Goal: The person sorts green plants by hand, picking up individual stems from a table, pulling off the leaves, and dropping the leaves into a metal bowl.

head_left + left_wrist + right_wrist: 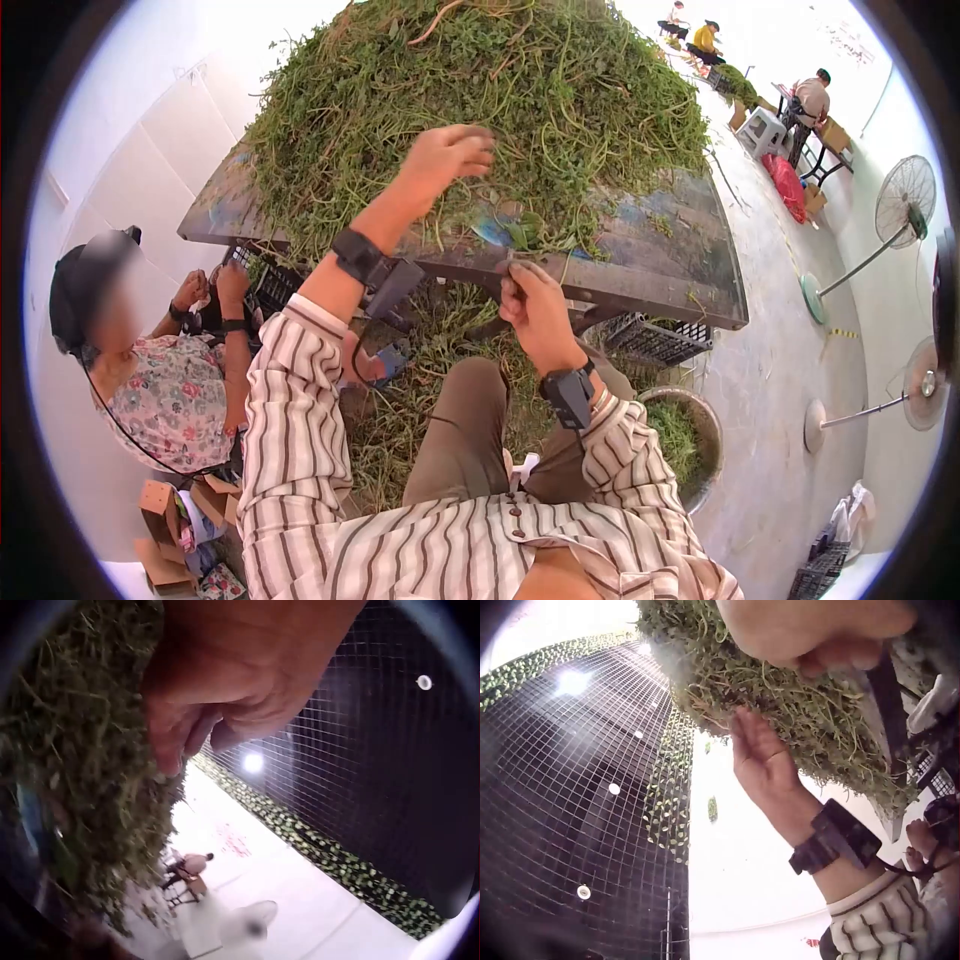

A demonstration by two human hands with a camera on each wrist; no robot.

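A large heap of leafy green stems [480,90] covers most of a dark table [690,255]. Over the heap's near side is my left hand [450,155], its fingers loosely bent and slightly blurred. No stem shows between them in the left wrist view. My right hand [538,305] is at the table's front edge, fingers curled and thumb close to the forefinger. Just beyond its fingertips lies a broader green leaf [525,230]. In the right wrist view the curled right fingers [840,656] overlap the heap; I cannot tell whether they pinch a stem.
More stems [450,335] lie below the table around my knees. A tub of greens [700,440] stands at my right, near a black crate [660,340]. To my left sits another person [165,370]. Standing fans [905,200] and a far worker [810,100] are at the right.
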